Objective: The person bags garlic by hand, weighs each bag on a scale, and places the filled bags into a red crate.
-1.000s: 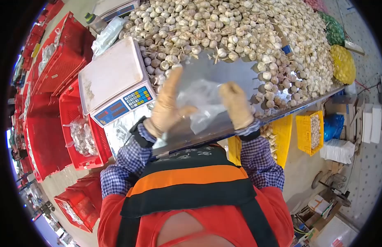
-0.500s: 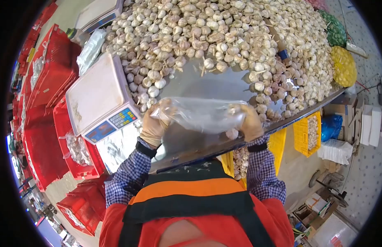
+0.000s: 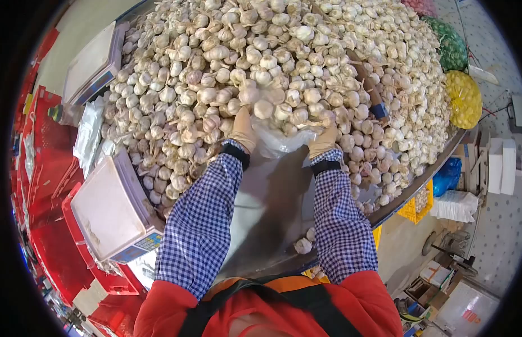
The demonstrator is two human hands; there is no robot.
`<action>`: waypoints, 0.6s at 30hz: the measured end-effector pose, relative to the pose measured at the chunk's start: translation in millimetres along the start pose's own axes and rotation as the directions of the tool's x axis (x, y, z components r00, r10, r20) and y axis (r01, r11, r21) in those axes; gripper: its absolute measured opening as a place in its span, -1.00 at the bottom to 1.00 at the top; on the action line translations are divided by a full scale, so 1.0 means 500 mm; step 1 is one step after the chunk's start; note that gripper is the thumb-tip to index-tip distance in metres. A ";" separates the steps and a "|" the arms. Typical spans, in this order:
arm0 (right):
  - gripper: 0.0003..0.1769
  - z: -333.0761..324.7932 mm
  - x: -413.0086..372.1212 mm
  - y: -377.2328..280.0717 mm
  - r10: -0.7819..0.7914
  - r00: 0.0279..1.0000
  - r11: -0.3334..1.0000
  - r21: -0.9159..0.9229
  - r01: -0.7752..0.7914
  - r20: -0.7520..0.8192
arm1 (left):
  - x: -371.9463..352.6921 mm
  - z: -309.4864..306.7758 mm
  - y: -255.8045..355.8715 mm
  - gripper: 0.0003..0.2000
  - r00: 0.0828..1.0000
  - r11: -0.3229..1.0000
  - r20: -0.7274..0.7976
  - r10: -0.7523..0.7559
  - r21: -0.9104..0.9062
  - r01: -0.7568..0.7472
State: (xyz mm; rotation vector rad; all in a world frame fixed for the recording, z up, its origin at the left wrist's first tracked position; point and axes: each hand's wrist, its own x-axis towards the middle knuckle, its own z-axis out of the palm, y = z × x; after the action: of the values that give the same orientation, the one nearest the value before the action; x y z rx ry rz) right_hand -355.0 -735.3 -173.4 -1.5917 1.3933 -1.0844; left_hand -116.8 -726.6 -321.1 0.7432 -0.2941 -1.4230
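Observation:
A clear plastic bag (image 3: 279, 144) stretches between my two gloved hands at the near edge of a large heap of garlic bulbs (image 3: 185, 92). My left hand (image 3: 244, 133) is closed on the bag's left side, its fingertips partly hidden against the bulbs. On the other side, my right hand (image 3: 324, 140) grips the bag with its fingers close to the garlic. Several bulbs lie right at the bag's far side, blurred by motion. Below the bag shows the grey metal tabletop (image 3: 252, 219), and a few loose bulbs (image 3: 304, 241) lie near its front edge.
To the left stands a weighing scale (image 3: 112, 205), with a second scale (image 3: 92, 62) farther back and plastic bags (image 3: 89, 135) between them. Red crates (image 3: 50, 208) line the left side. On the right are a yellow net sack (image 3: 465, 100), a green net sack (image 3: 439, 42) and a yellow crate (image 3: 416, 205).
Both hands have moved forward from near the table's front edge to the garlic heap, carrying the bag. The bag, stretched flat before, now sags against the bulbs.

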 end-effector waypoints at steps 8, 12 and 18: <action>-0.48 -0.013 -0.018 -0.168 0.342 0.842 0.597 0.595 -0.537 0.417 | -0.122 0.227 0.222 -0.61 0.932 0.872 0.000 -0.362 0.354 0.339; -0.57 -0.044 -0.111 -0.220 0.245 0.872 0.858 0.324 -0.398 0.423 | -0.284 0.274 0.313 -0.61 0.959 0.852 0.080 -0.274 0.482 0.203; -0.59 -0.041 -0.213 -0.354 0.314 0.845 0.734 0.454 -0.506 0.433 | -0.488 0.228 0.417 -0.65 0.979 0.925 -0.205 0.000 0.371 0.078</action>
State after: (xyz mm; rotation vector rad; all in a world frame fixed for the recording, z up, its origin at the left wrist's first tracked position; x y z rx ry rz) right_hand -315.5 -606.6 -15.0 -0.9123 1.0076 -0.7952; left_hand -60.5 -531.4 -47.6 1.2081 -0.4036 -1.3298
